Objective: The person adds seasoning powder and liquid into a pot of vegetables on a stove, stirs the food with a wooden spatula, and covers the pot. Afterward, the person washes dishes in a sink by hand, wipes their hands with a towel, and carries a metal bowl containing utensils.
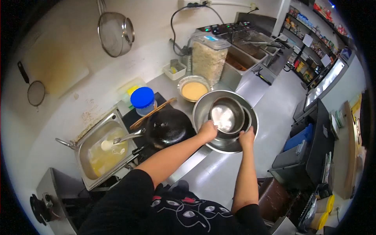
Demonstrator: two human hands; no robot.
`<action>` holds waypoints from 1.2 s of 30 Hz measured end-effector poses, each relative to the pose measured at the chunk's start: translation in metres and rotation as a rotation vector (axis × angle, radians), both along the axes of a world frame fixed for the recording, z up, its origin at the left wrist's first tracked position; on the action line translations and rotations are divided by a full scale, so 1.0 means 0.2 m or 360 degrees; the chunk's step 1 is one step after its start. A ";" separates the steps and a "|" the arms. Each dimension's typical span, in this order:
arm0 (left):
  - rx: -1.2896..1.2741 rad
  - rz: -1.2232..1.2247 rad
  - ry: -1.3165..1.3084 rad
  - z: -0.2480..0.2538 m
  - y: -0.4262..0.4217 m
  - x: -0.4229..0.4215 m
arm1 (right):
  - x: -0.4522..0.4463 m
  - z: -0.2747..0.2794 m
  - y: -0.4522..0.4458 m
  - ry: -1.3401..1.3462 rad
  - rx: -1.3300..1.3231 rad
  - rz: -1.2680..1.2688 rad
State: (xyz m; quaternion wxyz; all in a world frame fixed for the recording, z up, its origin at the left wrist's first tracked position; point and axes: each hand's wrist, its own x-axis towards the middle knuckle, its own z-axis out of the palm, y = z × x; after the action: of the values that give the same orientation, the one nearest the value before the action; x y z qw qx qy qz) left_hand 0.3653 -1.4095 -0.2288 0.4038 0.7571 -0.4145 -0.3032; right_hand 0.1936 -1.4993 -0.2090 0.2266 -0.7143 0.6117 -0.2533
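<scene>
Both hands are over a large steel bowl (200, 105) on the steel counter. My left hand (207, 131) is closed on the left rim of a small metal bowl (227, 113). My right hand (246, 138) is closed on the near right rim of another metal bowl (247, 117), which lies around and under the small one. These inner bowls are tilted within the large bowl's outline; whether they touch its bottom is hidden. Behind the large bowl stands a bowl of beige batter (194, 91). An upturned black wok (168, 129) is to the left, beside my left forearm.
A sink (88, 160) with yellowish liquid is at the left. A blue-lidded tub (142, 98) and wooden chopsticks (152, 113) lie near the wok. Behind are a tall container of crumbs (208, 58), a small white tub (174, 70) and fryers (243, 58). Dark bins (290, 156) stand right.
</scene>
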 end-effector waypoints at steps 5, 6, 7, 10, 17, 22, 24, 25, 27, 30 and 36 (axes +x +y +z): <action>0.0226 -0.0316 -0.0385 0.23 0.05 -0.01 | -0.03 0.01 0.12 0.0249 -0.0212 0.0204; 0.0340 -0.0463 -0.0435 0.23 0.07 0.00 | -0.05 -0.04 0.11 0.0307 -0.0224 0.0223; 0.0344 -0.0348 -0.0412 0.21 0.09 0.00 | -0.05 -0.03 0.13 0.0311 -0.0248 0.0248; 0.0202 -0.0338 -0.0622 0.05 0.06 -0.07 | -0.11 0.00 0.10 0.0353 -0.0404 0.0263; -0.0941 -0.0274 -0.0711 0.23 0.87 0.21 | -0.20 -0.04 0.18 0.0246 -0.0688 0.0382; -0.0269 0.0570 -0.0667 0.01 1.78 0.64 | -0.25 0.01 0.30 -0.0045 -0.0468 0.0331; 0.0013 0.0930 -0.0852 -0.15 2.18 0.82 | -0.24 0.04 0.42 0.0165 -0.0657 0.0231; 0.0226 0.0937 -0.0850 -0.27 2.42 0.97 | -0.25 0.02 0.43 0.0201 -0.0690 0.0223; 0.0575 0.1223 -0.1072 -0.21 2.71 1.11 | -0.28 0.01 0.47 0.0318 -0.0816 0.0270; 0.0833 0.1341 -0.0949 -0.32 3.01 1.38 | -0.23 0.04 0.56 0.0293 -0.0791 0.0267; 0.1205 0.0769 -0.1050 -0.83 2.96 1.76 | -0.05 0.11 0.81 0.0386 -0.0785 0.0281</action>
State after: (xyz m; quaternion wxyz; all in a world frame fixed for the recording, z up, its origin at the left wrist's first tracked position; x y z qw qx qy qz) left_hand 0.7167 -0.8184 -0.3946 0.0104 0.9776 -0.1955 -0.0767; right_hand 0.1827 -1.3370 -0.1878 -0.0076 -0.8235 0.4897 -0.2864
